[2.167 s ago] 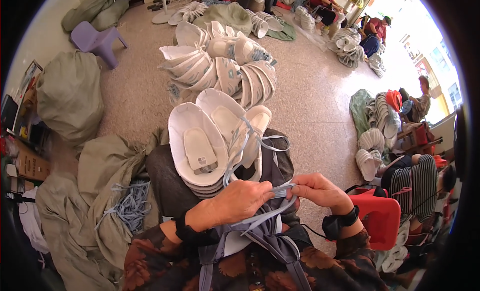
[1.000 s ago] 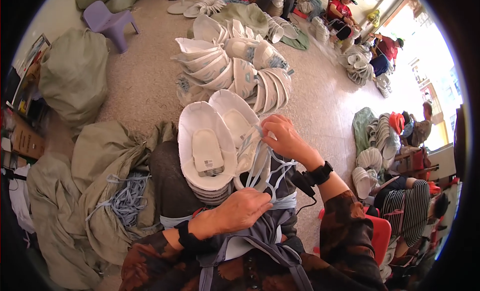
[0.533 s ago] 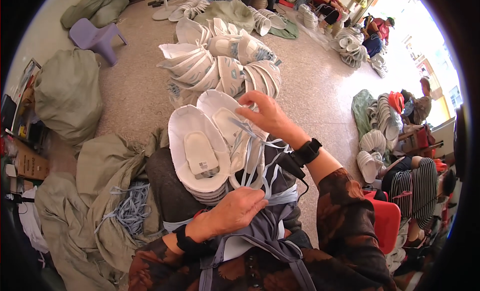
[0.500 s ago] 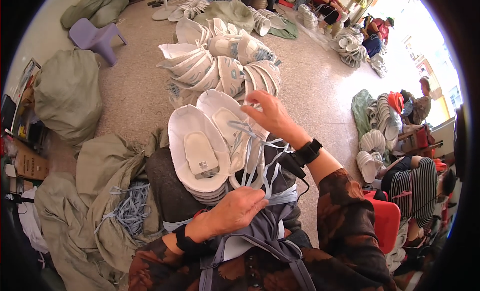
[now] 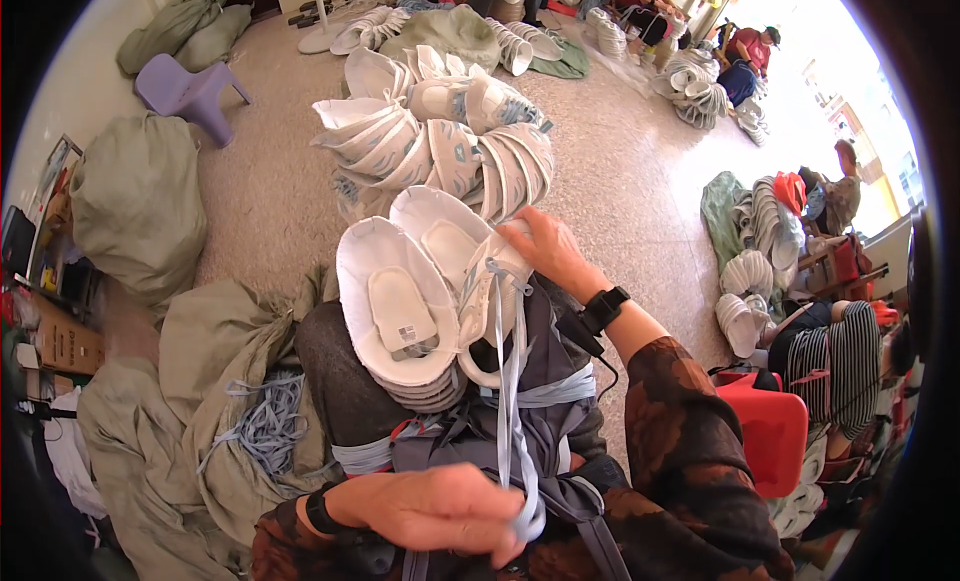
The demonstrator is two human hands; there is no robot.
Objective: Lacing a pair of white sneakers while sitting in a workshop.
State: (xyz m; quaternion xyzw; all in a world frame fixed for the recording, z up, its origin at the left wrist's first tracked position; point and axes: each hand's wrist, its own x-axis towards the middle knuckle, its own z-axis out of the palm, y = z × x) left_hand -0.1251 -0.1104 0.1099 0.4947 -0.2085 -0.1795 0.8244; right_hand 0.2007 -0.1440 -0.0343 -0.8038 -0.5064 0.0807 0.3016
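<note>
Left hand (image 5: 440, 506) pinches end of pale blue flat ribbon (image 5: 510, 381). Right hand (image 5: 545, 251) grips top of stacked white shoe soles (image 5: 420, 301) on lap, ribbon running up over stack.

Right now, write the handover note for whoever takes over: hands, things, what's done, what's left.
Left hand: closed on the lower end of the pale blue strap, near the lap.
Right hand: reached forward, gripping the far end of the stack of white shoe soles on the lap.
Strap runs up from the left hand over the stack's right side.
Done: strap looped over the stack.
Left: no knot visible; tying looks unfinished. Loose straps lie at left.
</note>
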